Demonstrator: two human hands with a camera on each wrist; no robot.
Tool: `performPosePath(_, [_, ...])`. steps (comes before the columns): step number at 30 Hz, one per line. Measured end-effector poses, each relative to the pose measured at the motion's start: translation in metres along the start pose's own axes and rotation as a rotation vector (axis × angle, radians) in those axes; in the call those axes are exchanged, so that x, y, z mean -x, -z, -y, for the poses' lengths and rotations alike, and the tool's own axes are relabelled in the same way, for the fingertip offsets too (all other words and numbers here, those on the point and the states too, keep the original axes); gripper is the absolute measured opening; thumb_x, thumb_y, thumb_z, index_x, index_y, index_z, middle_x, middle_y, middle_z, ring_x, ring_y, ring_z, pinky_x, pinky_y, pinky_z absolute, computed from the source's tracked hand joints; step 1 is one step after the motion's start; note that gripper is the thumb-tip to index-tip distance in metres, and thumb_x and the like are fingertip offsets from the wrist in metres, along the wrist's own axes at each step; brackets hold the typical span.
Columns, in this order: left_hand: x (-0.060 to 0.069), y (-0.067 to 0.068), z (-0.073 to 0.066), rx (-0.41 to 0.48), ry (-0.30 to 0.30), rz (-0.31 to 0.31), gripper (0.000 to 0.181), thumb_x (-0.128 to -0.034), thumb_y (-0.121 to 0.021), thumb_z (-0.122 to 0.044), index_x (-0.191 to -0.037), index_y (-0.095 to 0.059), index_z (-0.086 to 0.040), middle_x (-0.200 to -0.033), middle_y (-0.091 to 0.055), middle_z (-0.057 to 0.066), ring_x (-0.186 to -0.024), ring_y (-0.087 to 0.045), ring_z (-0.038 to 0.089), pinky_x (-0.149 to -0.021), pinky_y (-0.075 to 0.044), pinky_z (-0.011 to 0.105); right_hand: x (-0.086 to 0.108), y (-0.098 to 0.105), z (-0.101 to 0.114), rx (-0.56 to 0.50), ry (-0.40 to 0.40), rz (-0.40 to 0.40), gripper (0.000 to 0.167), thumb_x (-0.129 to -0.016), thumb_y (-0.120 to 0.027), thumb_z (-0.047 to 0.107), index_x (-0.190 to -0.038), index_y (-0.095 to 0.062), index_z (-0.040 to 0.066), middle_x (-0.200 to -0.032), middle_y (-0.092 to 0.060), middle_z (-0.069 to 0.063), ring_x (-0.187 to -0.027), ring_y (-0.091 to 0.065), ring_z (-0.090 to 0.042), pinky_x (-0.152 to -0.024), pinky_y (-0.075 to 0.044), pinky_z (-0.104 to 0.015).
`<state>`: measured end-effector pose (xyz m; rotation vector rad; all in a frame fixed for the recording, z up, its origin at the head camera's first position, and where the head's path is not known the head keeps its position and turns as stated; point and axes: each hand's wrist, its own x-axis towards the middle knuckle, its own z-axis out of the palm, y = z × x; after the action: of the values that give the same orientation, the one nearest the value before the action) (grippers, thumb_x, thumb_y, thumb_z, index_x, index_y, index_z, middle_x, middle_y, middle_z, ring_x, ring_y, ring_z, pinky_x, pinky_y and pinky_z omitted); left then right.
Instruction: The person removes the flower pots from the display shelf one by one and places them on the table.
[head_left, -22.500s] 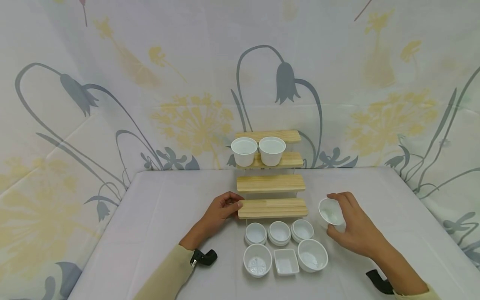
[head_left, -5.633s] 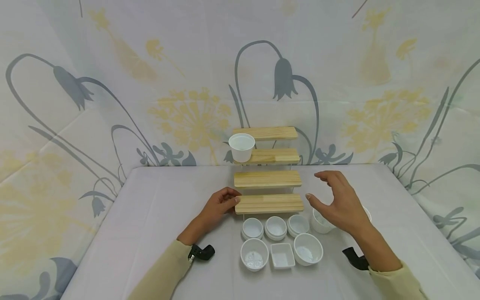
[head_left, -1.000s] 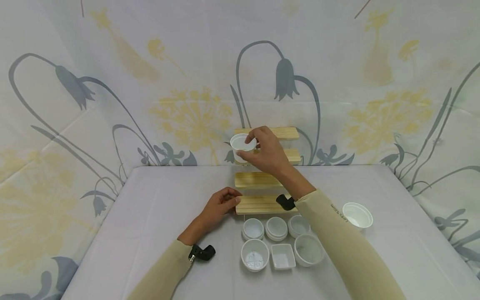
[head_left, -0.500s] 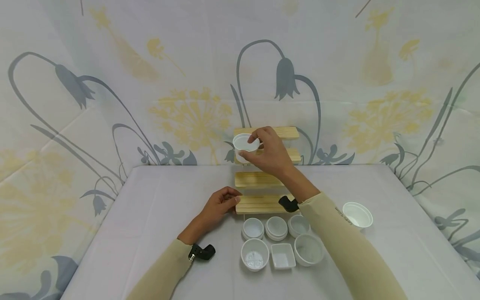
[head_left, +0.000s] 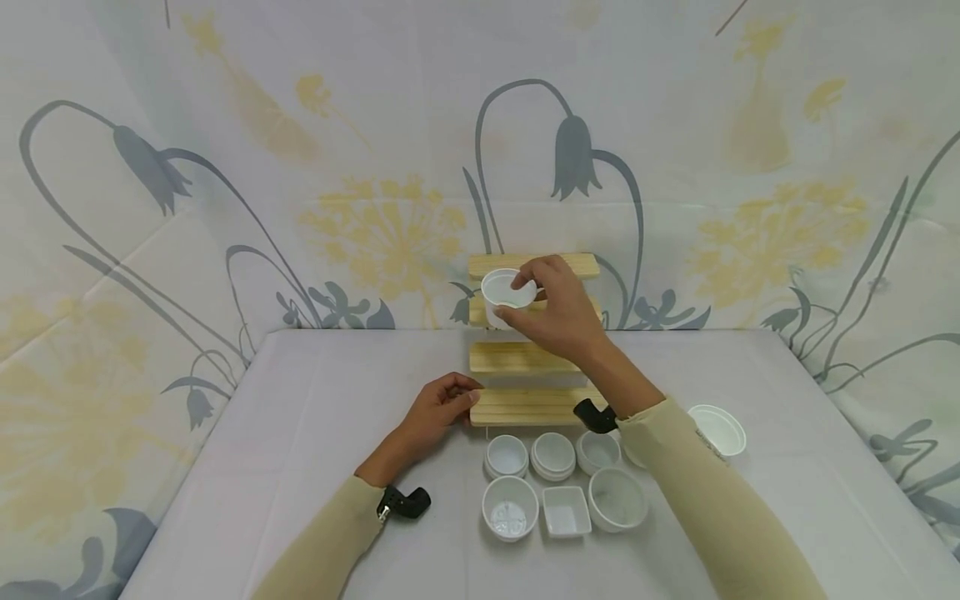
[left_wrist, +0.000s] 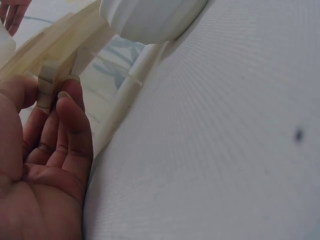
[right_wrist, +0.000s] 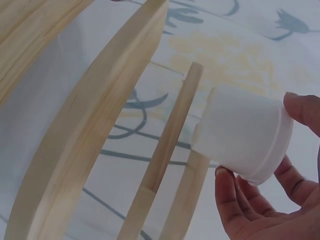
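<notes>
My right hand pinches a white plastic cup by its rim, thumb in front and fingers behind, at the upper boards of a tiered wooden shelf rack. In the right wrist view the cup lies close beside the board ends; whether it touches them I cannot tell. My left hand grips the left end of the lowest board. The left wrist view has thumb and fingers around that board end. My right hand hides part of the middle boards.
Three small round white bowls line the rack's front. Nearer stand two larger bowls and a square dish. A white cup stands at the right, partly behind my sleeve. A floral cloth hangs behind.
One of two cups has left the rack since the oldest frame. My right hand came over to the remaining cup and, in the last second, shifted it slightly right. My left hand stayed put.
</notes>
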<state>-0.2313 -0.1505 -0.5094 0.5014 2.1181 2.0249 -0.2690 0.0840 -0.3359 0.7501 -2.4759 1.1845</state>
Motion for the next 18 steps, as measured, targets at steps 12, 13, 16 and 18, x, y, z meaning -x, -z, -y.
performPosePath(12, [-0.001,0.000,0.001,0.004,0.015,-0.015,0.024,-0.1074,-0.062,-0.008,-0.126,-0.063,0.007,-0.097,-0.069,0.006,-0.078,-0.064,0.012,-0.069,-0.055,0.024,0.022,0.018,-0.006,-0.001,-0.022,-0.021,0.035,-0.089,-0.087,0.016,-0.111,-0.063,0.003,-0.130,-0.057,-0.012,-0.124,-0.054,-0.029,-0.095,-0.057,-0.050])
performPosePath(13, [0.000,0.000,0.001,0.006,0.016,-0.017,0.024,-0.1073,-0.061,-0.008,-0.126,-0.063,0.008,-0.097,-0.069,0.006,-0.078,-0.064,0.012,-0.069,-0.055,0.024,0.025,0.020,-0.007,-0.006,-0.032,-0.019,0.035,-0.089,-0.087,0.016,-0.112,-0.063,0.003,-0.130,-0.057,-0.012,-0.124,-0.053,-0.029,-0.096,-0.057,-0.050])
performPosePath(16, [0.000,-0.001,-0.001,0.004,0.014,-0.018,0.025,-0.1072,-0.061,-0.008,-0.125,-0.062,0.009,-0.096,-0.069,0.005,-0.078,-0.063,0.012,-0.069,-0.054,0.024,0.034,0.026,-0.009,-0.021,-0.047,-0.023,0.035,-0.090,-0.086,0.014,-0.114,-0.063,0.004,-0.132,-0.056,-0.012,-0.124,-0.053,-0.029,-0.096,-0.057,-0.051])
performPosePath(18, [0.000,-0.001,-0.001,0.004,0.013,-0.019,0.025,-0.1071,-0.061,-0.008,-0.125,-0.062,0.009,-0.095,-0.069,0.004,-0.078,-0.063,0.012,-0.069,-0.054,0.024,0.040,0.031,-0.010,-0.029,-0.053,-0.030,0.036,-0.090,-0.086,0.014,-0.115,-0.062,0.005,-0.135,-0.056,-0.013,-0.123,-0.053,-0.030,-0.097,-0.056,-0.051])
